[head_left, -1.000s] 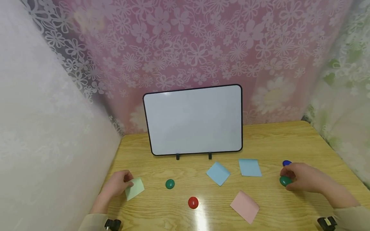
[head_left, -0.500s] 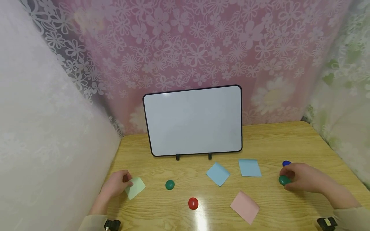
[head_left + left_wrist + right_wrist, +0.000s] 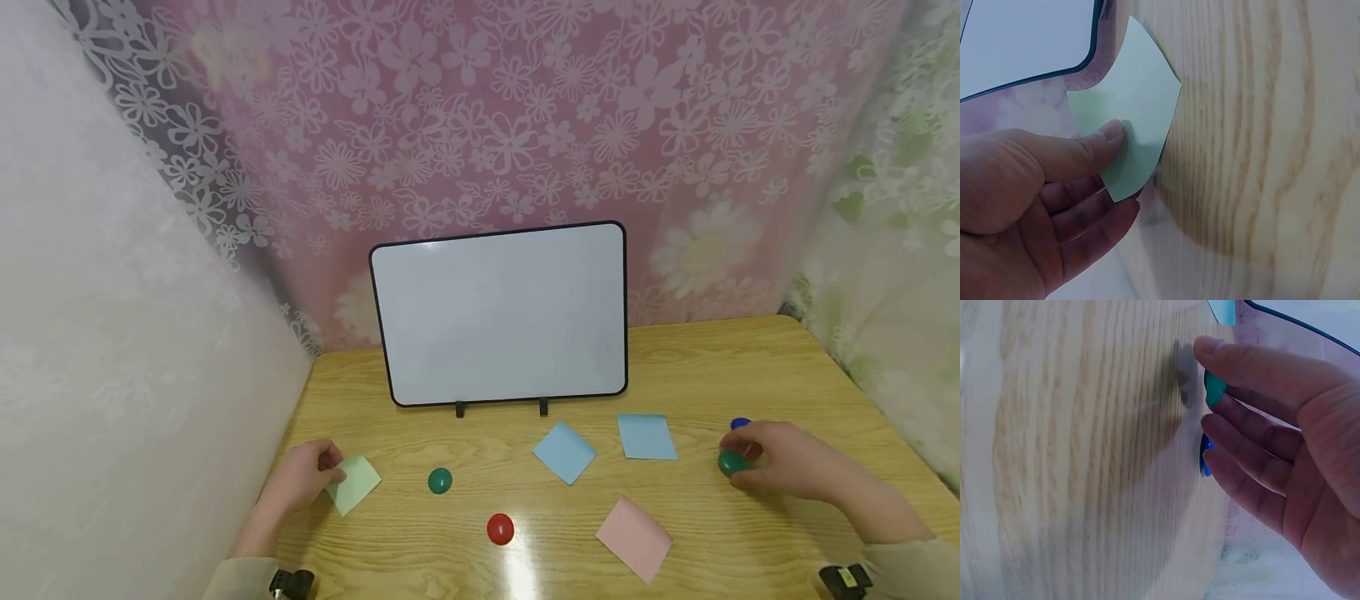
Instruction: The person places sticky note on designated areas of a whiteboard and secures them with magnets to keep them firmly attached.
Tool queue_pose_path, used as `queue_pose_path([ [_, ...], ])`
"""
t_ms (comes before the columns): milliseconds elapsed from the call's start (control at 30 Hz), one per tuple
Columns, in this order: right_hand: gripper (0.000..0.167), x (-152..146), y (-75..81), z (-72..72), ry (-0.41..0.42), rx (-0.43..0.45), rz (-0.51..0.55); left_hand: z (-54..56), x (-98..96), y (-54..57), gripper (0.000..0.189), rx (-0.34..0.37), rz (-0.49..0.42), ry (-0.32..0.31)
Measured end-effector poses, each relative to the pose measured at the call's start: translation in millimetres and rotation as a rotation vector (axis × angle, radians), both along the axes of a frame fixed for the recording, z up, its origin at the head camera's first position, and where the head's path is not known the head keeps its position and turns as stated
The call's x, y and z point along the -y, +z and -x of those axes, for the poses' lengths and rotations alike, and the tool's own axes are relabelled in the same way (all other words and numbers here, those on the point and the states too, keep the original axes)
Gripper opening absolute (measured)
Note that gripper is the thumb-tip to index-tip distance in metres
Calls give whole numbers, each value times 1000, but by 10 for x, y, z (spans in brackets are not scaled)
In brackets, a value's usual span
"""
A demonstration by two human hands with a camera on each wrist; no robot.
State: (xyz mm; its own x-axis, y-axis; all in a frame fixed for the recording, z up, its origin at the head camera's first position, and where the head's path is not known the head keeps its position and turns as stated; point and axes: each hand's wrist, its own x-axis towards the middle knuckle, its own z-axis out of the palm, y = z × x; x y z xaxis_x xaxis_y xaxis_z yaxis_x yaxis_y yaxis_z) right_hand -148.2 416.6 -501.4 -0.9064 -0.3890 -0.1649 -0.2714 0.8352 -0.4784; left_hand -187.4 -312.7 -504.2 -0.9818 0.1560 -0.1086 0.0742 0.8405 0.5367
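My left hand (image 3: 298, 477) pinches a pale green sticky note (image 3: 358, 483) between thumb and fingers at the left of the table. In the left wrist view the note (image 3: 1141, 94) bends in a curve, thumb on its face. At the right, my right hand (image 3: 797, 463) holds a green round magnet (image 3: 731, 463) between thumb and fingers. A blue round magnet (image 3: 740, 423) lies just beyond it, partly behind the fingers. The right wrist view shows the green magnet (image 3: 1214, 389) under the thumb and the blue magnet (image 3: 1205, 456) by the lower fingers.
A black-framed whiteboard (image 3: 498, 317) stands at the back of the wooden table (image 3: 420, 558). Between the hands lie another green magnet (image 3: 440, 481), a red magnet (image 3: 500, 529), a blue sticky note (image 3: 565, 452), a second blue note (image 3: 647, 437) and a pink note (image 3: 634, 539).
The pale green note has tipped up and turned slightly in my left hand. My right hand has shifted a little left and away from me with the green magnet.
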Motion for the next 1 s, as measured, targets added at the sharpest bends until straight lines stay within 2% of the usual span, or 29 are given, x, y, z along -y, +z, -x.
queue_pose_path([
  [200,45,35,-17,-14,-6,-21,11,9,11,-4,17,-11,-37,0],
  [367,47,81,-36,-29,5,-41,47,7,8,2,16,-1,-58,23],
  [700,48,168,-3,-22,6,-38,98,30,-50,3,16,-25,-82,59],
  [1000,56,218,15,-7,-17,-103,98,69,-105,-30,15,-36,-123,64],
])
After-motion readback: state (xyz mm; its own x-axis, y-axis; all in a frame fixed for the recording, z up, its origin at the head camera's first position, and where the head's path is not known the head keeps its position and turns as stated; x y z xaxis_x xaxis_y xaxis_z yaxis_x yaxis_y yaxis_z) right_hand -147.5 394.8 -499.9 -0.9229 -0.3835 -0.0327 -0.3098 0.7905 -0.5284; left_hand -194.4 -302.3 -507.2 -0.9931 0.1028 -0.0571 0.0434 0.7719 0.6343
